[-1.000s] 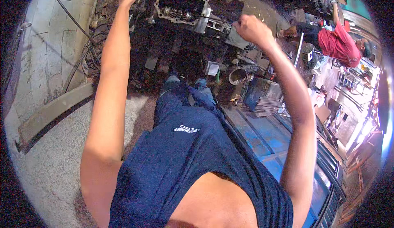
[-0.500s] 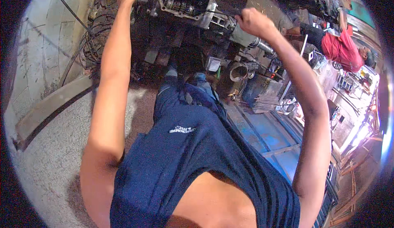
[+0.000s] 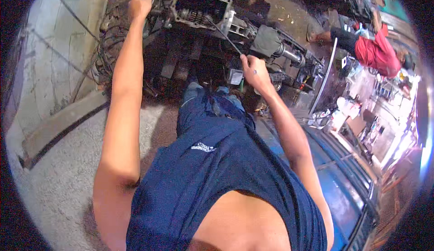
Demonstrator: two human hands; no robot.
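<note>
An open metal gearbox housing [image 3: 229, 13] lies at the top middle, with toothed gears [image 3: 195, 16] showing inside it. My right hand [image 3: 257, 73], closed, grips one end of a long thin metal rod [image 3: 231, 41]. The rod slants up to the left, and its far end reaches into the housing opening among the gears. Whether it is a pry bar or a screwdriver cannot be made out. Left of the housing, my left hand [image 3: 140, 7] is closed with the thumb raised, beside a small metal part; what its fingers hold is hidden.
Right of the housing runs a metal shaft assembly [image 3: 289, 54] with a grey cover [image 3: 266, 40]. Cables hang by the pale wall [image 3: 49, 56] at left. A blue metal panel [image 3: 337, 192] lies at lower right. A person in a red shirt [image 3: 377, 52] is at the far right.
My right hand has moved down and left, tilting the rod more steeply. My left hand sits slightly lower in the picture and stays closed. The view has shifted a little.
</note>
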